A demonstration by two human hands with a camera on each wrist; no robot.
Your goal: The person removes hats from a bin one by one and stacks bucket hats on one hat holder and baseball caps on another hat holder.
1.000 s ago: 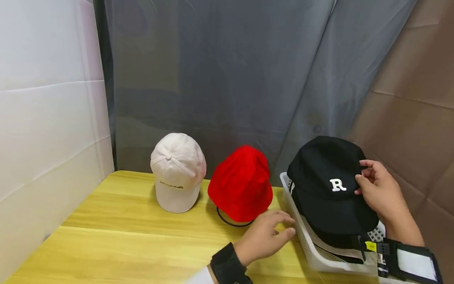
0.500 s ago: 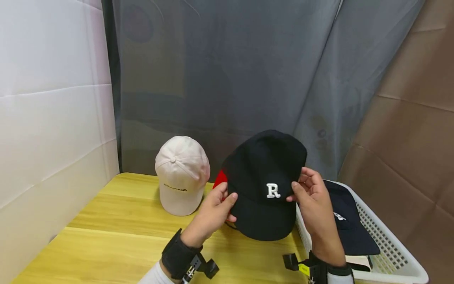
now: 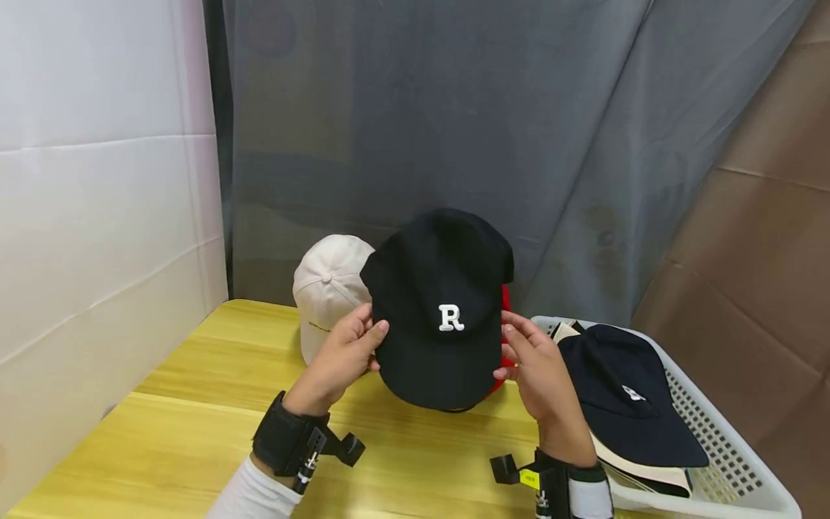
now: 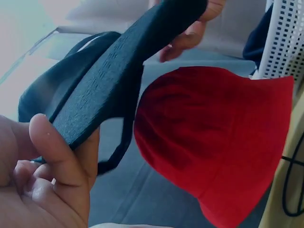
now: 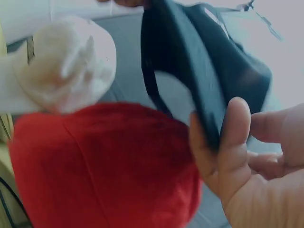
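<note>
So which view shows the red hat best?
The left wrist view: the red hat fills it nearly unobstructed, crown and brim edge visible. The right wrist view shows it blurred. In the head view the black R cap hides all but a sliver.

Hidden and cut-off items, placed relative to the black cap (image 3: 444, 310)

Red hat (image 3: 504, 339): mostly hidden behind it. Cream cap (image 3: 327, 288): right side covered, lettering too small to read. Basket (image 3: 746, 468), right of it: near corner cut off by the head view's lower edge.
</note>
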